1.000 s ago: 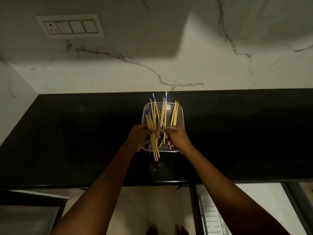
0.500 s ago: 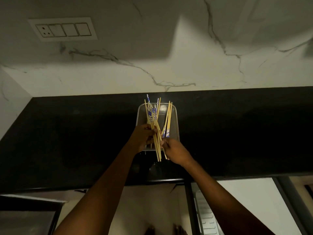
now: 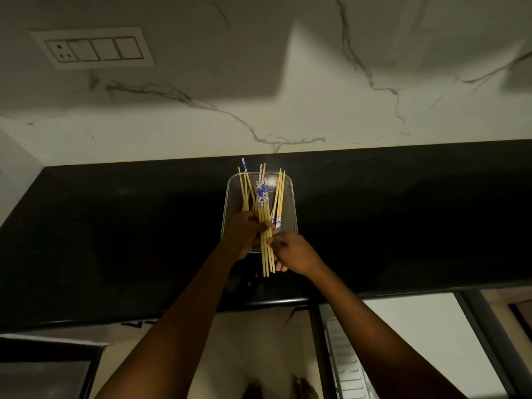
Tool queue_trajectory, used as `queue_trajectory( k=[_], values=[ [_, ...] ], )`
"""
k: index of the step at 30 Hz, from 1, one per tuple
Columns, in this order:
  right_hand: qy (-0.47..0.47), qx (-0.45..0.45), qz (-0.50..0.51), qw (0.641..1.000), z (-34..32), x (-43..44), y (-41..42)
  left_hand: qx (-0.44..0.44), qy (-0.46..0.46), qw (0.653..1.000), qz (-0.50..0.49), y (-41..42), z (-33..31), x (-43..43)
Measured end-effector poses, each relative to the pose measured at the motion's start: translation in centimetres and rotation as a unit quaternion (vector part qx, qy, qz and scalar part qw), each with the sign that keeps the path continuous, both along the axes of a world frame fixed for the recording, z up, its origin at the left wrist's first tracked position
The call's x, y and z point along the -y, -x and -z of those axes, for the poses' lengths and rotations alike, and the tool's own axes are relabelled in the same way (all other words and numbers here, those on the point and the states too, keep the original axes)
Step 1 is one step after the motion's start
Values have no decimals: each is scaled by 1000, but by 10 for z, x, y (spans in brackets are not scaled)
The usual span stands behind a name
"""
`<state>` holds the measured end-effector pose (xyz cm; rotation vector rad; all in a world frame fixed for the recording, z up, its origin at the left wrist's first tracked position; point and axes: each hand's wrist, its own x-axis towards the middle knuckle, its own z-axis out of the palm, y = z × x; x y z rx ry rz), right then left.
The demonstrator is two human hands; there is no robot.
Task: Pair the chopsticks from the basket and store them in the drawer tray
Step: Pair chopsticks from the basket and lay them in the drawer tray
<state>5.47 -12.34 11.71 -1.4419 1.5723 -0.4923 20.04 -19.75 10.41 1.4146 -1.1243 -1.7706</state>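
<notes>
A metal mesh basket (image 3: 291,197) sits on the black counter, holding several bamboo chopsticks with blue-and-white patterned ends (image 3: 279,194). My left hand (image 3: 243,234) grips a bundle of chopsticks (image 3: 264,226) over the basket's near edge, patterned ends pointing away from me. My right hand (image 3: 296,253) pinches the lower ends of that same bundle from the right. The open drawer (image 3: 408,341) with a white tray (image 3: 345,361) lies below the counter at the lower right.
The black counter (image 3: 115,240) runs the full width under a white marbled wall with a switch panel (image 3: 93,48). A dark appliance edge (image 3: 43,367) sits at the lower left. My feet show on the floor below.
My right hand has drawn back from inside the basket to the bundle's near ends. The loose sticks in my left hand have closed into a tighter, straighter bundle.
</notes>
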Motion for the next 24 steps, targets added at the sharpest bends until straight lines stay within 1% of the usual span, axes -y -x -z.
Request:
queue_trajectory(
  k=[3, 7, 9, 12, 17, 19, 22, 23, 24],
  values=[
    [7, 6, 20, 1000, -1, 1, 0, -11, 4, 1000, -18, 4, 0, 0],
    [-31, 93, 69, 993, -2, 0, -2, -23, 15, 999, -25, 6, -1, -1],
    [-45, 123, 73, 989, -5, -3, -2, -32, 19, 999, -19, 6, -3, -3],
    [-55, 135, 72, 987, -9, -7, -1, -28, 34, 999, -4, 4, -5, -5],
    [-58, 134, 79, 986, -4, -9, 1, -48, 63, 997, 9, -3, -14, 2],
    [-62, 140, 77, 985, -2, -12, 2, -34, 97, 995, 16, -8, -21, 8],
    [-68, 141, 70, 985, 0, -16, 5, 28, 150, 988, -4, -15, -30, 19],
    [-68, 137, 66, 986, 0, -18, 5, 38, 170, 985, 3, -17, -35, 22],
    [-67, 135, 62, 987, 0, -19, 5, 36, 189, 981, 33, -18, -36, 25]
  ],
)
